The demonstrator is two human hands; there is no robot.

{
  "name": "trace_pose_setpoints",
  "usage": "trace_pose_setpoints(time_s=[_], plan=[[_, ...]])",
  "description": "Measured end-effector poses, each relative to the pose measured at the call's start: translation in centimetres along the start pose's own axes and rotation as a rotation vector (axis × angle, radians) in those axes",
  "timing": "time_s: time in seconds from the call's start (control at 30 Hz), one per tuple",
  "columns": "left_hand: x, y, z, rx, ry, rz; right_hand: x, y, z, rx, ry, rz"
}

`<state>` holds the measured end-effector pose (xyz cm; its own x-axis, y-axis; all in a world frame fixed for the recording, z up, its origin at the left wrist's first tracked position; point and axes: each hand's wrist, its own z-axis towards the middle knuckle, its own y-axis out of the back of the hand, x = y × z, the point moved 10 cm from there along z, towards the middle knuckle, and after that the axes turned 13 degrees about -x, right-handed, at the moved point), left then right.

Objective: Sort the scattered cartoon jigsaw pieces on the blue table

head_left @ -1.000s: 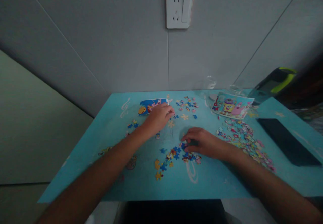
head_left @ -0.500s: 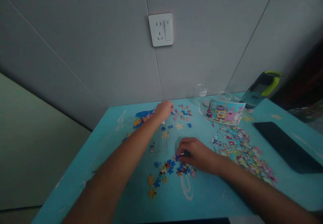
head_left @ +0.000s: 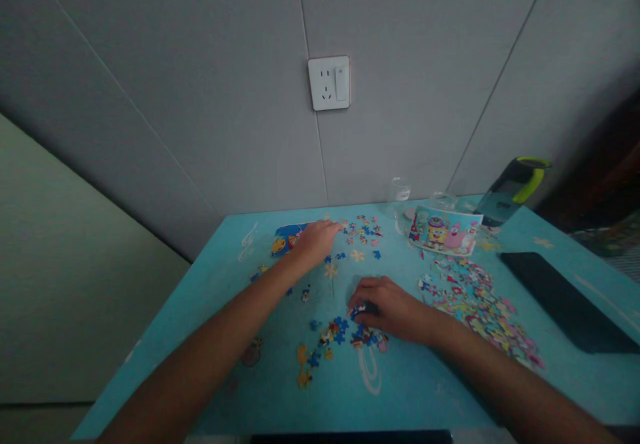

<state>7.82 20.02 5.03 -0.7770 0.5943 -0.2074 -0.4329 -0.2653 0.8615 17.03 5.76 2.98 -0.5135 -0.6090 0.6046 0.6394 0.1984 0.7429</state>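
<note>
My left hand (head_left: 316, 241) reaches across the light-blue table (head_left: 210, 311) and rests, fingers curled, on the right edge of a small joined patch of puzzle (head_left: 286, 239). Whether it pinches a piece I cannot tell. My right hand (head_left: 387, 304) lies nearer to me over a small cluster of loose blue and red puzzle pieces (head_left: 340, 332), fingertips closed on one dark piece. A small scatter of pieces (head_left: 363, 229) lies just right of my left hand.
A big heap of loose pieces (head_left: 475, 301) lies to the right. A picture card with cartoon figures (head_left: 444, 230) leans near two clear glasses (head_left: 399, 191). A dark bottle with a green handle (head_left: 515, 187) and a black flat device (head_left: 560, 291) sit far right. A wall socket (head_left: 329, 83) is above.
The camera tilted and shifted, so the table sits lower in view. My left hand drew back slightly onto the joined patch's edge. My right hand stays over the near cluster.
</note>
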Motion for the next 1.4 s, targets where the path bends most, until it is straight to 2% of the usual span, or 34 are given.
trace_pose_setpoints(time_s=[0.13,0.17,0.3,0.43,0.57,0.67,0.87,1.13,1.4], plan=[[-2.9,2.7,-6.6,0.016,-0.070,-0.087,-0.6,0.2,0.0,-0.027,-0.071,0.059],[-3.6,3.1,-7.9,0.001,-0.060,-0.167,-0.9,0.0,0.0,-0.027,-0.096,0.081],[-5.1,3.0,-10.5,-0.016,0.035,-0.410,-3.0,-0.5,0.1,-0.060,-0.246,0.229],[-6.2,2.3,-10.7,0.004,0.110,-0.564,-4.7,0.1,0.4,-0.191,-0.381,0.415],[-6.1,2.3,-10.7,0.018,0.212,-0.711,-4.9,0.2,0.6,-0.259,-0.482,0.578],[-5.1,2.4,-11.0,-0.031,0.316,-0.849,-4.3,0.3,0.9,-0.295,-0.493,0.645],[-3.4,1.1,-11.9,-0.039,0.485,-1.066,-3.0,0.2,1.3,-0.253,-0.444,0.739],[-2.9,1.1,-12.1,-0.019,0.547,-1.148,-2.6,-0.1,1.2,-0.234,-0.472,0.798],[-2.6,0.9,-12.2,-0.041,0.553,-1.167,-4.7,0.7,0.5,-0.325,-0.576,0.707]])
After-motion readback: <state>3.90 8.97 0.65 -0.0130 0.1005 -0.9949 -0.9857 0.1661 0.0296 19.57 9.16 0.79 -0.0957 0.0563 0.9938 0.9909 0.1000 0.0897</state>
